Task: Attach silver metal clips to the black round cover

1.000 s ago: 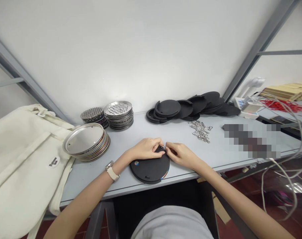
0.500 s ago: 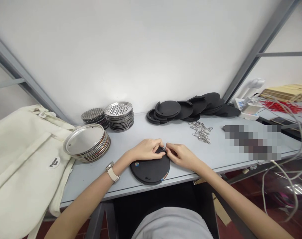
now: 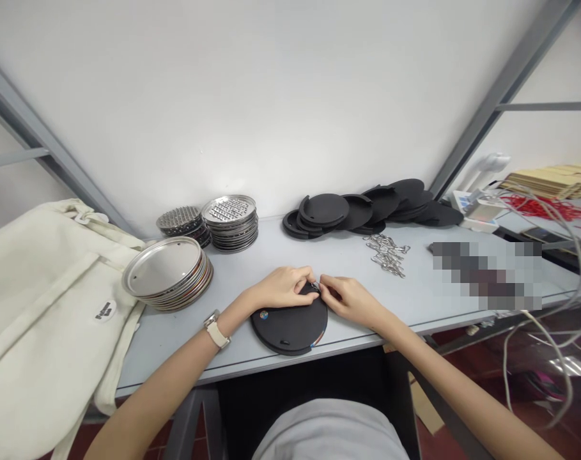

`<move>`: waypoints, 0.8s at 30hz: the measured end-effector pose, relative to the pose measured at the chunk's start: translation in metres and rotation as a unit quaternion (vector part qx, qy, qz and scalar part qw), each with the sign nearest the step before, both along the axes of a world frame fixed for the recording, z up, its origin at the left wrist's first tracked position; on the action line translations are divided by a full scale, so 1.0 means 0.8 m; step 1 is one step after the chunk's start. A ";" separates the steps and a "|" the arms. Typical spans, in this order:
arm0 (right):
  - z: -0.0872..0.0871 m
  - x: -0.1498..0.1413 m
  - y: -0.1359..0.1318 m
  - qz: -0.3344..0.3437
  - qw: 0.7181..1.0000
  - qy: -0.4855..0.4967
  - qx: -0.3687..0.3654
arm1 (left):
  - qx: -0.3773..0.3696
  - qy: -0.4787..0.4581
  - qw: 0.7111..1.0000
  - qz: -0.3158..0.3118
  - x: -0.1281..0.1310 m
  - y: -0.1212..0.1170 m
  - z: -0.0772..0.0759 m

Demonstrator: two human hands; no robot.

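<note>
A round black case lies flat near the table's front edge, with a small slot low on its face and a coloured strip showing at its lower right rim. At its far right edge, a small silver metal clip sits between my fingertips, mostly covered by them. My left hand rests over the top of the case, thumb and fingers pinched at the clip. From the right, my right hand pinches the same clip. More silver clips lie in a loose heap to the right.
Behind stand black cases in overlapping piles. Left of them are stacks of metal grater discs and shallow metal plates. A cream canvas bag covers the left end; a pixelated patch and cables are at right.
Almost nothing differs. Both hands stay pinched at the clip on the case's edge, and the view has shifted very slightly.
</note>
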State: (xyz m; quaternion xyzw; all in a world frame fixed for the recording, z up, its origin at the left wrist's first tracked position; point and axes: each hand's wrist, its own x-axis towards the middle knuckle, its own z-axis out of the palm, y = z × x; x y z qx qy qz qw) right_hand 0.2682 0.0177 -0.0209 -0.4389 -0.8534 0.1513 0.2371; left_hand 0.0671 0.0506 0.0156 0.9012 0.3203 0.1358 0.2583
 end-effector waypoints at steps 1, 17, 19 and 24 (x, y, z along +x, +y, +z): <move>0.000 0.000 0.000 0.000 1.000 0.000 0.001 | 0.000 0.001 1.000 0.001 0.000 0.000 0.000; -0.001 0.001 0.001 0.001 1.000 -0.005 -0.001 | 0.008 -0.001 1.000 0.006 0.000 -0.002 -0.002; -0.002 0.001 0.001 0.005 1.000 -0.010 0.002 | 0.010 -0.006 1.000 0.006 0.000 -0.001 -0.002; -0.004 0.001 0.001 0.002 1.000 -0.017 0.010 | 0.007 -0.002 1.000 0.014 0.001 -0.002 -0.001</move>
